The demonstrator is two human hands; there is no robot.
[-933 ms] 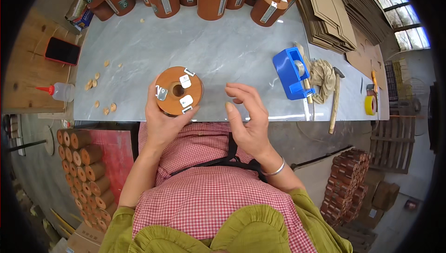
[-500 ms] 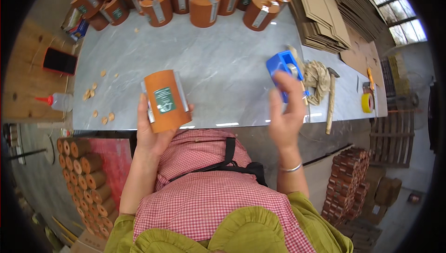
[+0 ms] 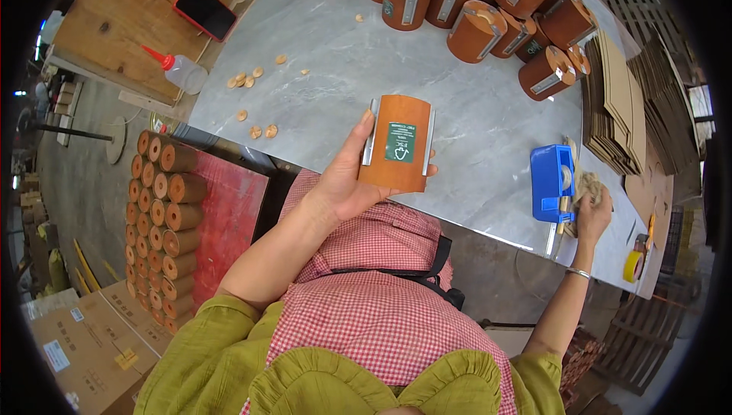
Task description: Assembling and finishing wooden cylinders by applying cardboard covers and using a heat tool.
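At one o'clock, near centre: one brown wooden cylinder (image 3: 399, 148), clasped in your left hand (image 3: 343, 186), fingers (image 3: 356, 143) wrapped round it. Three o'clock: your right hand (image 3: 593, 218) touching beige cloth (image 3: 586, 185), finger closure unclear.

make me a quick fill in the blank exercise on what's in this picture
The ____ hand holds the brown cylinder.
The label on that cylinder is ____.
The right hand is at the crumpled cloth beside the ____ tape dispenser.
The bottle has a ____ nozzle.

Missing words: left; green; blue; red.
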